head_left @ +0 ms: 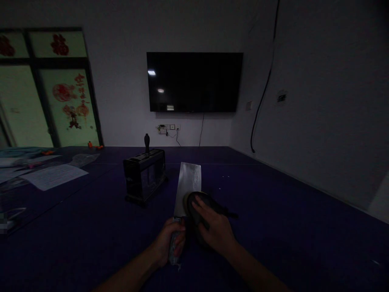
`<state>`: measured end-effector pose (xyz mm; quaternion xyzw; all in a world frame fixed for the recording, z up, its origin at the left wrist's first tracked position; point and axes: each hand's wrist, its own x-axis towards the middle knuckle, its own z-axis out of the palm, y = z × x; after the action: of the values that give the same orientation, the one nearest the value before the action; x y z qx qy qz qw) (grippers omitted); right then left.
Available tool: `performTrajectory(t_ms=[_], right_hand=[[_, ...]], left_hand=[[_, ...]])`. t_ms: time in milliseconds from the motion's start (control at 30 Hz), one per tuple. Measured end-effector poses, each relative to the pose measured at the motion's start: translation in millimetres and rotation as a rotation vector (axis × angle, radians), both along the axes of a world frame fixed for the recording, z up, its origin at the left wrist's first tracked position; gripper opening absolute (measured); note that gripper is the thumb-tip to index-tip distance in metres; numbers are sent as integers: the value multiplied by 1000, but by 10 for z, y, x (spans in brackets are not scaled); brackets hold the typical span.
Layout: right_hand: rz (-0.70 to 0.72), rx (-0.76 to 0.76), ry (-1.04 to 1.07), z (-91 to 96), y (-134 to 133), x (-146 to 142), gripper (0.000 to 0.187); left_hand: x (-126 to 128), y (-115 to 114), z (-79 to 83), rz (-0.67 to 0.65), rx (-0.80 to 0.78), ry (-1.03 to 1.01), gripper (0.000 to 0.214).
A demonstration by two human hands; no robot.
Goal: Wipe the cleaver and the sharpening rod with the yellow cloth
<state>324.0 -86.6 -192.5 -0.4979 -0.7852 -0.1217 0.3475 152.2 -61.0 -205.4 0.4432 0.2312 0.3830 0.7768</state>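
Note:
My left hand is closed around the wrapped handle of a cleaver. Its wide, shiny blade points away from me. My right hand grips a dark, rounded tool with a pale pad edge; it looks like a sander or polisher, but the dim light hides its exact kind. The pad edge overlaps the right side of the blade near the handle; I cannot tell how firmly it presses. Beyond my left hand stands a black knife block with see-through sides and one black handle upright in its top.
Both hands are over a dark blue table. Printed paper and clear plastic lie at the left, with orange items behind. A television hangs on the wall, and a black cable runs down at the right.

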Motion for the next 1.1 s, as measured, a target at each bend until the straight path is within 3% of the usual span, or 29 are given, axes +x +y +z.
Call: performTrajectory(t_ms=[267, 567, 900, 1100], right_hand=[[100, -40, -252, 10, -48, -62, 63], [-29, -159, -418, 129, -71, -125, 72], [-242, -91, -562, 208, -99, -229, 75], [-249, -105, -544, 230, -97, -240, 73]], left_hand=[[34, -13, -27, 49, 11, 72, 15], [35, -28, -36, 15, 82, 102, 15], [67, -47, -6, 18, 121, 143, 16], [68, -44, -12, 1, 122, 152, 17]])
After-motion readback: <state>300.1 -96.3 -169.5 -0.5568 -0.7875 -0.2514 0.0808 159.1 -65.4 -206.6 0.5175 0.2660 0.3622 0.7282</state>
